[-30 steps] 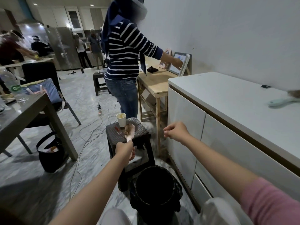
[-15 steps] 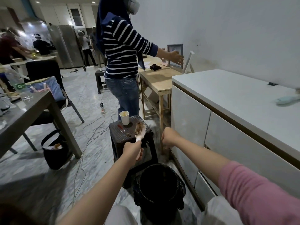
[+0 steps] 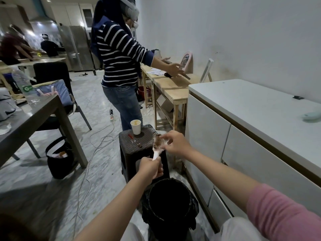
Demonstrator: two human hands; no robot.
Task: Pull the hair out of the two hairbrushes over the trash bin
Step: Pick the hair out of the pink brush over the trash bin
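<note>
My left hand (image 3: 150, 168) grips the white handle of a hairbrush (image 3: 157, 146) and holds it upright above the black-lined trash bin (image 3: 169, 200). Brown hair (image 3: 157, 140) is tangled in its bristles. My right hand (image 3: 175, 143) reaches in from the right, and its thumb and fingertips pinch at the hair by the brush head. A second, pale green hairbrush (image 3: 311, 116) lies on the white cabinet top (image 3: 251, 105) at the far right, partly cut off by the frame edge.
A dark stool (image 3: 132, 146) behind the bin carries a paper cup (image 3: 135, 126) and small items. A person in a striped top (image 3: 119, 63) stands beyond it at a wooden table (image 3: 173, 87). A grey table (image 3: 29, 119), chair, black bag (image 3: 59, 159) and floor cables (image 3: 97, 143) lie left.
My right hand has moved left from beside the brush onto its head and now pinches the hair. My left hand has lifted the brush slightly nearer the bin.
</note>
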